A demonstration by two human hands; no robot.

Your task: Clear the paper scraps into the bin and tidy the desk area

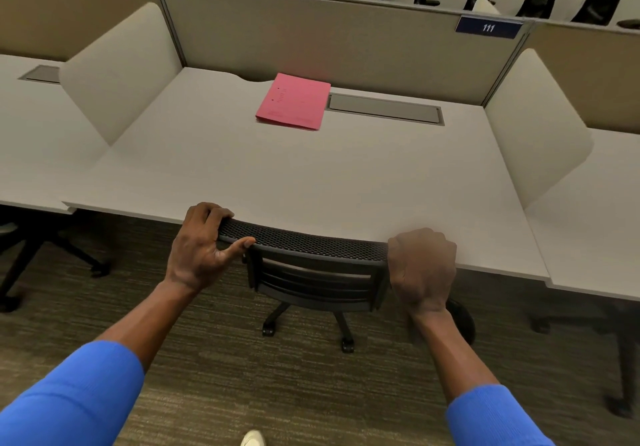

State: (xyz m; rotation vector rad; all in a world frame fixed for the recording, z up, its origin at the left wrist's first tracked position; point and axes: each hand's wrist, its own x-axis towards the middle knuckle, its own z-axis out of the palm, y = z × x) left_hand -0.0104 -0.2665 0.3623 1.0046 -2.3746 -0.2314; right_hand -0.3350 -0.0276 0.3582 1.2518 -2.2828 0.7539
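Observation:
A black mesh-backed office chair [311, 258] stands tucked against the front edge of the pale desk [277, 175]. My left hand [201, 248] grips the left end of the chair's top rail, fingers over the top and thumb along the front. My right hand [420, 267] is closed around the right end of the same rail. A pink folder [292, 101] lies flat at the back middle of the desk. No paper scraps or bin can be seen.
Beige partitions [311, 40] with labels 110 and 111 back the desk. White side dividers [117, 71] [533, 127] flank it. A grey cable hatch [384, 109] sits beside the folder. Neighbouring desks and chair bases stand left and right on the carpet [242, 376].

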